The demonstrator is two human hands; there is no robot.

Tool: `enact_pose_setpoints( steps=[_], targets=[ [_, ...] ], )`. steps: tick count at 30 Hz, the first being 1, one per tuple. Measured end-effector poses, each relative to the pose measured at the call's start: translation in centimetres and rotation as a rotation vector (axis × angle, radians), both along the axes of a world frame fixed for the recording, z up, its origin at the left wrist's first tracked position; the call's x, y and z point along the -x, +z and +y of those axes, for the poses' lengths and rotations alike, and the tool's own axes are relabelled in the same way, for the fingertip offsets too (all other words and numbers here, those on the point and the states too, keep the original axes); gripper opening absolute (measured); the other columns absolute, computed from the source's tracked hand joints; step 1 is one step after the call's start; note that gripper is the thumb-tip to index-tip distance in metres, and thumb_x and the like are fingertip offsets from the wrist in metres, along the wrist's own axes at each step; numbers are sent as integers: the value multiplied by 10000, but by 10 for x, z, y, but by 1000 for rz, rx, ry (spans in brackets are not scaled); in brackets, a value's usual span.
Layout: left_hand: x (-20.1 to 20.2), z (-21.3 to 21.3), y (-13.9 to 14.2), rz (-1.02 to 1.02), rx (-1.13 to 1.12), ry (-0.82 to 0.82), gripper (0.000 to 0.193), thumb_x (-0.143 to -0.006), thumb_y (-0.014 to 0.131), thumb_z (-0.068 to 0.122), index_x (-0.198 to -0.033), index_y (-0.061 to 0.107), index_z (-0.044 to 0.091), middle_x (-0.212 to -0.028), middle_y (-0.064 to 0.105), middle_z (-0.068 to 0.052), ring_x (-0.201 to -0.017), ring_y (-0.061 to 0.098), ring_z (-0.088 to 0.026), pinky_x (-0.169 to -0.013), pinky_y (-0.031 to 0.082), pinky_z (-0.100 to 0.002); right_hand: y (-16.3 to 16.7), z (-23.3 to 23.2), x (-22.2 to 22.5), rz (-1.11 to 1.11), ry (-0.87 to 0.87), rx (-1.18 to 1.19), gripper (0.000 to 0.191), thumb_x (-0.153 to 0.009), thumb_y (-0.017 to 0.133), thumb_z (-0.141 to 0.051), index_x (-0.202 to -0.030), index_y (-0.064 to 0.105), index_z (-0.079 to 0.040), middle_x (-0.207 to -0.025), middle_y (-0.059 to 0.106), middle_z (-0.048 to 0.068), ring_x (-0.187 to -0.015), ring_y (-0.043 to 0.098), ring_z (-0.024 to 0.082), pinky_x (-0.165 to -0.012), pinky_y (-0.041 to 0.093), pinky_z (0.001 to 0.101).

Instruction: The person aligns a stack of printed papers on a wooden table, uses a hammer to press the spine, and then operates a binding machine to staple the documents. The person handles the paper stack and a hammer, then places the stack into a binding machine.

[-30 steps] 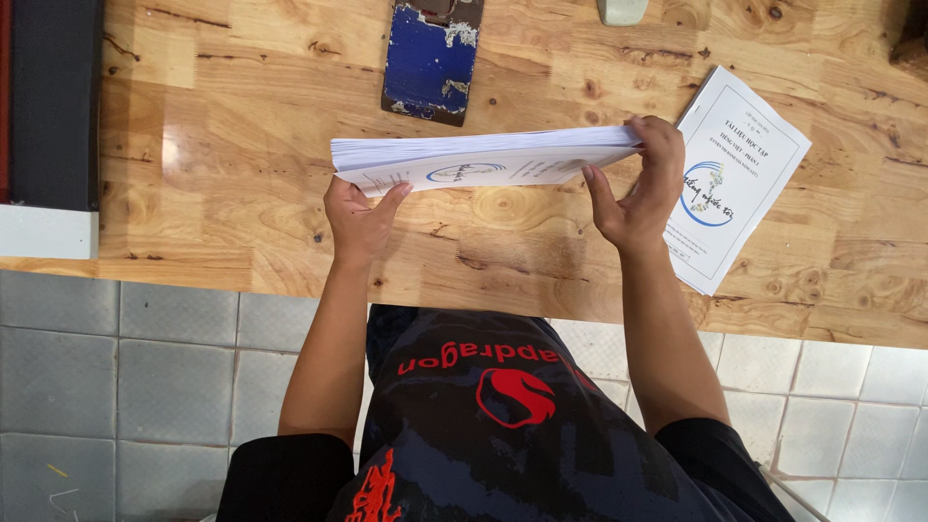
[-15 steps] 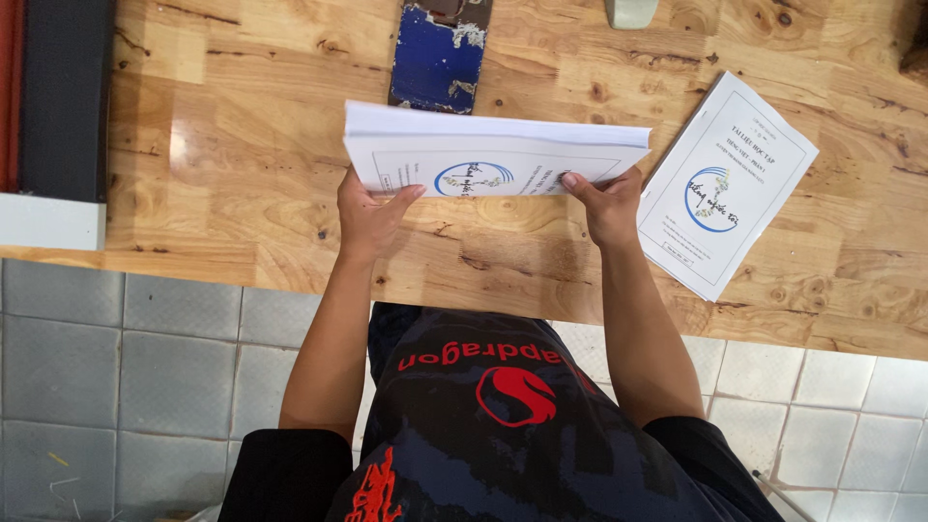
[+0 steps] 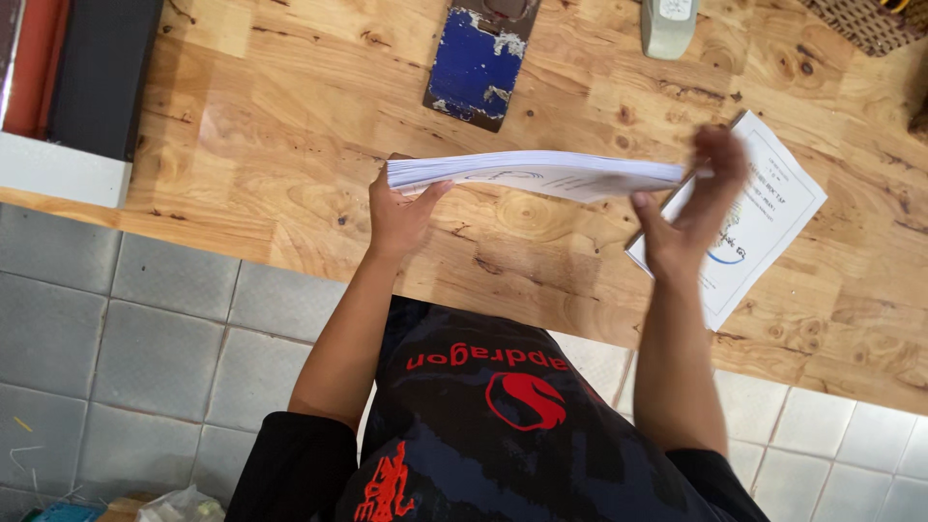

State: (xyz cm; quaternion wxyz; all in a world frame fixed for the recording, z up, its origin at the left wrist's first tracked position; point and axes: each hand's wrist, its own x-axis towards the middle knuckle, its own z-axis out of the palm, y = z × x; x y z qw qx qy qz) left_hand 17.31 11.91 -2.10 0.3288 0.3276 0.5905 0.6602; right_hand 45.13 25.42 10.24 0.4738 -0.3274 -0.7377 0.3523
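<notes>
The left hand [image 3: 398, 215] is closed on the near-left corner of a thick stack of white printed paper sheets [image 3: 536, 174], thumb lying on top and fingers tucked underneath, so the stack hangs nearly flat just above the knotty pale wooden tabletop [image 3: 290, 126]. The right hand [image 3: 691, 208] is blurred at the stack's other end, fingers spread and loosely upright; whether it actually touches the sheets cannot be told. Just beyond and under that hand lies a single white printed sheet with a round blue emblem [image 3: 764, 227], flat on the wood. Farther out from the left hand sits a flat blue metal plate with chipped paint [image 3: 476, 68], and beyond the right a grey stapler-like block [image 3: 667, 24].
</notes>
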Motion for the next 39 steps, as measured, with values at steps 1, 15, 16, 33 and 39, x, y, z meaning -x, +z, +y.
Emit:
enact_pose_setpoints(
  steps=[1,15,16,33,39],
  targets=[
    [1,-1,0,-7,-12,-5,249,-891,817,6,-1070,646,-21,-1062,770,-114,-1003,733,-148,-905,593,-305,24,-3,2,-74,-37,-70,892,-909,891,-203,-1584,325,-64,-1530,435,130,-1485,435,265,-1307,308,445],
    [28,-3,63,302,156,-22,566,-778,907,82,-1254,602,61,-1223,714,-103,-1172,684,-217,-989,594,-414,67,25,80,-839,326,-357,104,-891,822,-98,-993,829,-83,-783,749,102,-600,678,240,-560,529,360],
    [44,-9,78,375,5,12,701,-758,934,106,-1332,536,52,-1308,653,-120,-1266,629,-239,-1093,531,-462,74,26,65,-793,304,-241,119,-900,849,-97,-1010,827,-56,-801,759,115,-603,680,230,-562,535,355],
    [-59,27,55,339,-20,-94,290,-1040,643,141,-1290,605,-1,-1134,748,-147,-1054,744,-196,-906,584,-324,-62,-51,14,65,-364,435,179,-960,792,-106,-1050,705,22,-969,762,98,-872,706,171,-796,591,306],
    [-79,26,16,171,10,-55,310,-1058,626,156,-1323,588,0,-1161,744,-165,-1067,742,-221,-915,600,-341,-79,-62,25,170,-279,438,277,-1012,736,-148,-1199,649,36,-1170,708,135,-1084,650,171,-969,530,324]
  ],
)
